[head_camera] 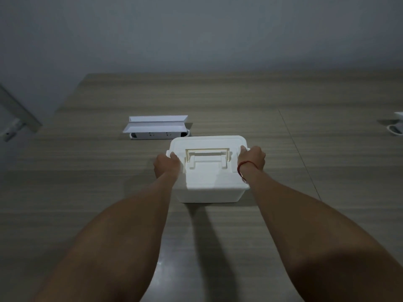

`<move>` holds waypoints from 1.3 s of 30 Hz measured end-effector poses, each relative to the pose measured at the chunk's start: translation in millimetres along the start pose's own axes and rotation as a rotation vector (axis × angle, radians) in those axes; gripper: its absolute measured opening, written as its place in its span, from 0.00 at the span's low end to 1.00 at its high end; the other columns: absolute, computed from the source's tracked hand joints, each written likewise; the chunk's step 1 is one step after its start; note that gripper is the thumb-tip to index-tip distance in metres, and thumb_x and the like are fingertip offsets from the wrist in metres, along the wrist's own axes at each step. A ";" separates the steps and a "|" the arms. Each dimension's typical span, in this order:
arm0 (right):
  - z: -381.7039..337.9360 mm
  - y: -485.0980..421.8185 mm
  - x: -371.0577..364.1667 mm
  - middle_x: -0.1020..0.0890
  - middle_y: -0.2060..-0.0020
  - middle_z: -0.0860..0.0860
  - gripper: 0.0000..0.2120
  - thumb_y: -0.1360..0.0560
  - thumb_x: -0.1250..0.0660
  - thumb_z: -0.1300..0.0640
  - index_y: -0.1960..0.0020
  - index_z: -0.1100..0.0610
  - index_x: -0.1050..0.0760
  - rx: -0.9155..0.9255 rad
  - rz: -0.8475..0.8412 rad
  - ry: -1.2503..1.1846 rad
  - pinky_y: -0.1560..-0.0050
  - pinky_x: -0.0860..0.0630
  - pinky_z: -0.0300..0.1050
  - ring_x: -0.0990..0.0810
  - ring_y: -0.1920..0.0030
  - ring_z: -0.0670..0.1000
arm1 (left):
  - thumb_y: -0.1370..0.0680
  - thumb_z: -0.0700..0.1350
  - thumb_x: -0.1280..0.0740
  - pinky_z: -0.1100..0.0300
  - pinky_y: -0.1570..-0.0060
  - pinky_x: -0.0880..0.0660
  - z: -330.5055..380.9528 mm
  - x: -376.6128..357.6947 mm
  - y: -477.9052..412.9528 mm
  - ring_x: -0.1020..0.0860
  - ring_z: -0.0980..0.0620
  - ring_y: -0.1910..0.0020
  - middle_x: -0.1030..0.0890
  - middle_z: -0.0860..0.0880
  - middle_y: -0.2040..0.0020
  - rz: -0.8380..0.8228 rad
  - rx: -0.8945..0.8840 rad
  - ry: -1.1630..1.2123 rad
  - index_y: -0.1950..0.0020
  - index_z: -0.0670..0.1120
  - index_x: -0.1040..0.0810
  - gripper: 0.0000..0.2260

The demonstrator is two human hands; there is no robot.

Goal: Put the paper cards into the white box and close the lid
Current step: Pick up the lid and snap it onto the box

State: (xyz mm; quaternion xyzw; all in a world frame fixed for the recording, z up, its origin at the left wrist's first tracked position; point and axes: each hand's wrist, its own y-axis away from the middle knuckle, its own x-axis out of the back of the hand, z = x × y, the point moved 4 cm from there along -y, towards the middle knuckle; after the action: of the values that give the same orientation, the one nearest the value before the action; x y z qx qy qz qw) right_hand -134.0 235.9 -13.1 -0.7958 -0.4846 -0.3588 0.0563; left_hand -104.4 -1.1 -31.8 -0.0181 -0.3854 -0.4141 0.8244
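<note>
A: Head cam: box (209, 171) sits mid-frame on the table (283, 214), lid (207, 147) already on. Left hand (166, 165) and right hand (250, 159) curl over the lid's side edges, fingers bent around the rim.

B: So opening or latching? Can't tell. No cards visible, the box is opaque. Upper left there's a white tray (156, 125) over a power strip (159, 135).

A: Next, I'd guess, thumbs work the side clips.

I am in what looks like a plain office or meeting room. I sit at a long wood-grain table (109, 182) that runs up to a bare grey wall (196, 29). A white power strip (159, 134) lies on the tabletop under a folded white cover (156, 124), and a seam (298, 153) crosses the surface where two table sections meet.
</note>
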 end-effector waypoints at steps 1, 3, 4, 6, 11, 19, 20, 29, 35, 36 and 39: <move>1.2 -0.2 -1.2 0.23 0.37 0.64 0.19 0.21 0.38 0.52 0.37 0.66 0.26 -0.003 -0.001 0.004 0.39 0.27 0.52 0.23 0.37 0.64 | 0.20 0.49 0.41 0.51 0.39 0.28 -0.2 0.3 0.3 0.25 0.36 0.35 0.25 0.35 0.34 0.000 -0.007 -0.006 0.34 0.33 0.28 0.22; 3.9 -0.9 -1.5 0.23 0.37 0.63 0.20 0.21 0.37 0.51 0.37 0.65 0.25 -0.023 -0.011 -0.001 0.39 0.27 0.52 0.23 0.37 0.64 | 0.20 0.49 0.41 0.51 0.40 0.27 0.6 0.8 0.0 0.25 0.36 0.36 0.24 0.35 0.35 -0.001 -0.037 -0.023 0.35 0.33 0.27 0.22; 6.3 -1.0 -1.8 0.23 0.37 0.62 0.20 0.21 0.37 0.51 0.37 0.64 0.26 -0.040 -0.019 -0.009 0.38 0.27 0.52 0.23 0.37 0.63 | 0.20 0.50 0.41 0.50 0.41 0.27 0.2 0.4 -0.3 0.24 0.36 0.37 0.23 0.35 0.36 -0.001 -0.058 -0.035 0.36 0.34 0.26 0.22; 10.5 -1.8 -3.3 0.24 0.35 0.62 0.22 0.22 0.38 0.48 0.35 0.63 0.26 -0.058 -0.036 -0.022 0.37 0.27 0.52 0.24 0.36 0.63 | 0.20 0.51 0.42 0.50 0.42 0.27 -3.2 -1.3 -1.4 0.24 0.36 0.38 0.23 0.35 0.37 0.006 -0.100 -0.053 0.37 0.34 0.26 0.22; 18.8 -1.6 -6.1 0.26 0.34 0.61 0.28 0.22 0.39 0.43 0.33 0.63 0.29 -0.117 -0.077 -0.065 0.37 0.29 0.51 0.25 0.35 0.62 | 0.20 0.56 0.43 0.50 0.40 0.29 -14.2 -7.8 -4.7 0.26 0.37 0.35 0.25 0.36 0.34 -0.048 -0.039 -0.004 0.31 0.36 0.31 0.27; 37.4 -7.7 -9.5 0.25 0.33 0.59 0.36 0.28 0.36 0.36 0.33 0.64 0.30 -0.281 -0.195 -0.238 0.33 0.31 0.49 0.26 0.33 0.59 | 0.28 0.58 0.33 0.48 0.37 0.30 -19.3 -0.9 -9.1 0.27 0.39 0.34 0.27 0.39 0.34 0.076 0.076 0.099 0.34 0.37 0.29 0.31; 39.0 -6.9 -10.1 0.24 0.34 0.59 0.36 0.28 0.35 0.36 0.33 0.64 0.29 -0.286 -0.209 -0.248 0.33 0.31 0.49 0.26 0.33 0.59 | 0.29 0.59 0.33 0.48 0.41 0.26 -18.4 1.2 -9.1 0.24 0.39 0.38 0.23 0.39 0.38 0.104 0.039 0.070 0.39 0.36 0.24 0.30; 35.7 -0.7 -6.4 0.22 0.37 0.59 0.33 0.30 0.32 0.38 0.37 0.62 0.27 -0.215 -0.045 -0.215 0.40 0.27 0.50 0.22 0.39 0.61 | 0.23 0.57 0.38 0.49 0.41 0.27 -17.1 -3.8 -2.9 0.24 0.38 0.39 0.21 0.39 0.39 0.095 -0.173 -0.040 0.36 0.39 0.26 0.25; 34.2 4.2 -2.7 0.20 0.40 0.61 0.28 0.28 0.33 0.41 0.40 0.63 0.26 -0.129 0.033 -0.105 0.44 0.25 0.51 0.21 0.41 0.63 | 0.20 0.48 0.40 0.55 0.58 0.33 -10.7 0.2 2.3 0.21 0.36 0.48 0.18 0.33 0.51 0.167 -0.281 -0.082 0.51 0.31 0.19 0.20; 33.2 4.5 -2.3 0.20 0.40 0.62 0.27 0.27 0.34 0.42 0.40 0.64 0.26 -0.101 0.045 -0.087 0.43 0.26 0.52 0.22 0.40 0.63 | 0.20 0.47 0.40 0.54 0.58 0.32 -10.2 -0.2 3.2 0.21 0.36 0.49 0.18 0.32 0.51 0.173 -0.294 -0.098 0.51 0.31 0.20 0.20; 29.7 6.1 -0.8 0.20 0.41 0.62 0.23 0.24 0.36 0.45 0.40 0.64 0.25 -0.022 0.078 -0.025 0.43 0.26 0.52 0.22 0.40 0.63 | 0.19 0.46 0.41 0.50 0.53 0.27 -8.8 -1.5 5.1 0.22 0.36 0.48 0.18 0.32 0.51 0.188 -0.323 -0.096 0.50 0.31 0.20 0.19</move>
State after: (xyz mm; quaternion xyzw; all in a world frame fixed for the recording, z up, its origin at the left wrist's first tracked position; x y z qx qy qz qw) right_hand -113.9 245.2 -33.9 -0.8191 -0.4497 -0.3517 0.0555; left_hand -96.0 0.1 -37.5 -0.2058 -0.3492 -0.3907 0.8265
